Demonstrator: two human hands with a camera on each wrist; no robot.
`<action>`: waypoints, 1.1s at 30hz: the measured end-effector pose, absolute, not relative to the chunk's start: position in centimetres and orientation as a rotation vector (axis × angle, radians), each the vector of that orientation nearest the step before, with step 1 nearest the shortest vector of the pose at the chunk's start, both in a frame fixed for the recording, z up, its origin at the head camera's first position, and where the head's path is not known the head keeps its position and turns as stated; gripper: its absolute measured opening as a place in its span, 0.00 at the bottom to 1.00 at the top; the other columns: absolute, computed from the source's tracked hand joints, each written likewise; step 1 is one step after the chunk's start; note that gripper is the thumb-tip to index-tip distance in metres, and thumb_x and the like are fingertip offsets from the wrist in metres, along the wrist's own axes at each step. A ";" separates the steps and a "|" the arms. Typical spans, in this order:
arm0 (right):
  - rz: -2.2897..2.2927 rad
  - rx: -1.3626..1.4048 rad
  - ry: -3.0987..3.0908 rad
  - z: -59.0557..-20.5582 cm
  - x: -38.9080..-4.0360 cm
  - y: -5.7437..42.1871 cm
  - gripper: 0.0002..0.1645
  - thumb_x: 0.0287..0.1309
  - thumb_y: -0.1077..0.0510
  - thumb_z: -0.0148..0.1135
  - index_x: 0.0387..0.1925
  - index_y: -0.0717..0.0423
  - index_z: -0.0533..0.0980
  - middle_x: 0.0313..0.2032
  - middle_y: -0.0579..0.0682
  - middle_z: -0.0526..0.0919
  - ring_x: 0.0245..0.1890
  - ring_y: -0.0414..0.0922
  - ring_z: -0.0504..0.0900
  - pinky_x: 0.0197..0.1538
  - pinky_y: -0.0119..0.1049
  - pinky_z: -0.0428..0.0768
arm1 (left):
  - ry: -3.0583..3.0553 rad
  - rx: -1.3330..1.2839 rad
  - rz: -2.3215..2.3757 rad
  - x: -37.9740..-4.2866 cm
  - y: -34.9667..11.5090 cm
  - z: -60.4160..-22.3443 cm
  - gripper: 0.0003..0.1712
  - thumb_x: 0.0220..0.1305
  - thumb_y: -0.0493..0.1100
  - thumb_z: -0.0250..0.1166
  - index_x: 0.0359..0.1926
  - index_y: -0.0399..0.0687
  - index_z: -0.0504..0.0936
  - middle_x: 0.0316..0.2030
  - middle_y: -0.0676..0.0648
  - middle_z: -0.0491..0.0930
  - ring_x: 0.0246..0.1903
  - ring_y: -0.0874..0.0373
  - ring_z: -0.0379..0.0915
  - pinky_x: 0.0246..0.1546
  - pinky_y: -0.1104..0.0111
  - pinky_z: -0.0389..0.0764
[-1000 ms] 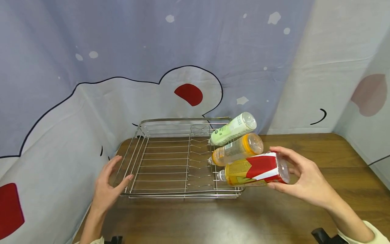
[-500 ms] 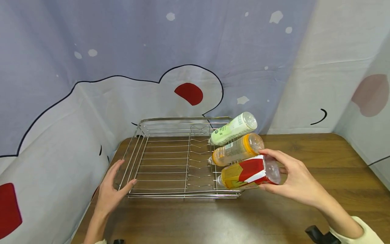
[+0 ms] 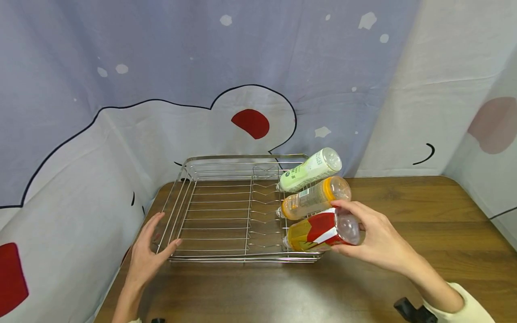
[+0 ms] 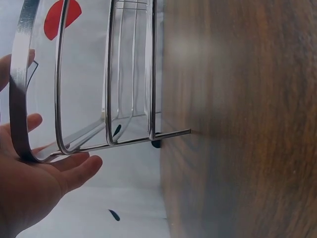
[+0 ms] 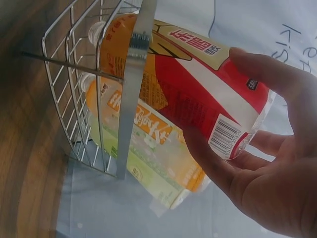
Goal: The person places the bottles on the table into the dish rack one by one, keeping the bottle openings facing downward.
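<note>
My right hand (image 3: 371, 235) grips the base end of a plastic bottle (image 3: 317, 229) with a red, gold and white label, thumb on one side and fingers on the other. The bottle lies tilted, neck down inside the right end of a wire dish rack (image 3: 220, 258) and base over its rim. In the right wrist view its neck sits behind the wires and the label's barcode shows. My left hand (image 3: 146, 255) is at the rack's front left corner, thumb and fingers spread apart. The left wrist view shows that hand (image 4: 37, 183) around the corner of the metal rim (image 4: 22, 89).
Behind the held bottle, an orange-banded clear bottle (image 3: 304, 204) and a pale green bottle (image 3: 307, 171) lean in the rack the same way, bases out over its right rim. The rack stands on a wooden table (image 3: 404, 206). A patterned curtain (image 3: 181, 58) hangs behind.
My right hand has moved left and slightly down with the red and gold bottle, bringing its neck lower into the rack. My left hand has shifted slightly right. The other two bottles stay put.
</note>
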State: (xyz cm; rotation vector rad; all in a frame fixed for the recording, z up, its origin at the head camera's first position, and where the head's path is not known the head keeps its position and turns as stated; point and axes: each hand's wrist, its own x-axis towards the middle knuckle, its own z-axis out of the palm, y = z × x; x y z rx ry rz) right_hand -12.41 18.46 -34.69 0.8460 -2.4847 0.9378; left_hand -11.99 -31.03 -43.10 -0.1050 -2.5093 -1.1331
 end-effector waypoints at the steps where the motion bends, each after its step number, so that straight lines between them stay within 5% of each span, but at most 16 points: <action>1: 0.926 0.848 -2.487 -34.8 -12.4 18.4 0.53 0.25 0.58 0.87 0.61 0.54 0.73 0.49 0.46 0.81 0.42 0.41 0.80 0.43 0.33 0.79 | -2.509 -0.106 -1.136 -12.0 -31.0 -43.1 0.47 0.54 0.39 0.76 0.73 0.45 0.64 0.71 0.41 0.61 0.67 0.49 0.58 0.53 0.87 0.63; 11: 0.893 0.860 -2.527 -35.4 -12.5 17.6 0.55 0.26 0.57 0.87 0.63 0.58 0.72 0.53 0.51 0.82 0.46 0.47 0.82 0.45 0.48 0.82 | -2.494 -0.116 -1.142 -11.9 -31.1 -43.2 0.47 0.53 0.37 0.76 0.72 0.44 0.65 0.71 0.41 0.61 0.67 0.58 0.58 0.53 0.86 0.64; 27: 0.897 0.891 -2.522 -36.2 -12.8 17.0 0.56 0.29 0.54 0.86 0.65 0.58 0.70 0.56 0.52 0.80 0.49 0.48 0.80 0.47 0.49 0.81 | -2.480 -0.121 -1.142 -11.9 -31.2 -43.4 0.46 0.52 0.36 0.76 0.72 0.43 0.65 0.70 0.41 0.62 0.65 0.66 0.58 0.52 0.85 0.65; 30: 0.906 0.890 -2.542 -36.2 -12.7 17.1 0.58 0.29 0.54 0.86 0.67 0.57 0.68 0.57 0.52 0.79 0.51 0.49 0.80 0.49 0.51 0.81 | -2.499 -0.098 -1.147 -11.9 -31.2 -43.4 0.46 0.53 0.37 0.75 0.72 0.44 0.65 0.71 0.41 0.62 0.64 0.56 0.62 0.51 0.81 0.67; 33: 0.921 0.880 -2.564 -36.1 -12.6 17.3 0.59 0.30 0.54 0.86 0.68 0.56 0.67 0.58 0.52 0.78 0.53 0.50 0.80 0.50 0.53 0.80 | -2.529 -0.064 -1.172 -11.7 -31.2 -43.4 0.46 0.55 0.38 0.74 0.73 0.46 0.63 0.71 0.39 0.61 0.59 0.42 0.67 0.52 0.67 0.73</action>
